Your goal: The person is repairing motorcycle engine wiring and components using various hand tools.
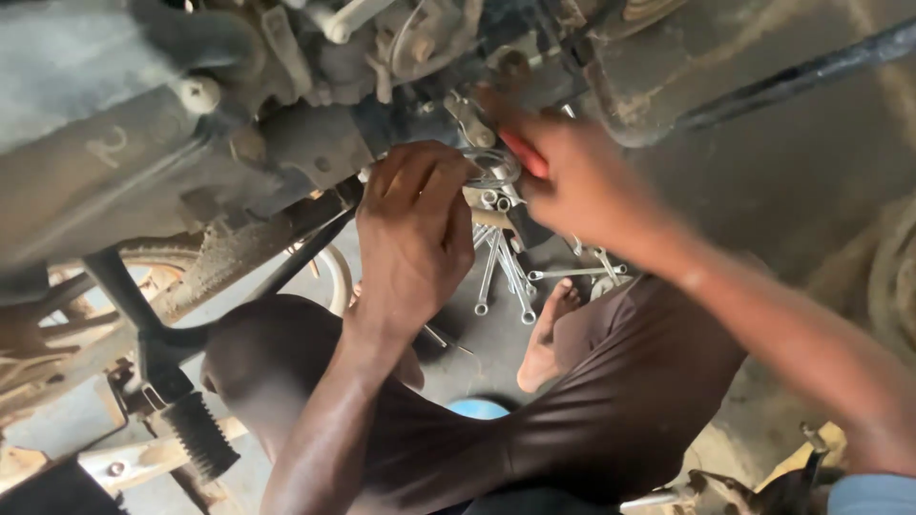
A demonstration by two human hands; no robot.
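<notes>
Under the grimy motorcycle engine [315, 143], both hands are up close together. Left hand [412, 234] has its fingers curled down, fingertips pinching a thin wire loop [496, 167] right at the engine's underside. Right hand [572, 181] is clenched around a red-handled tool [523, 154], handle poking out between thumb and fingers, tip just beside that wire. Down on the floor between the knees sits a pile of spanners [506, 267], plus a bare foot [546, 334].

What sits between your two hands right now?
A thin loop of metal wire spans from left hand to right hand, shown in the head view.
</notes>
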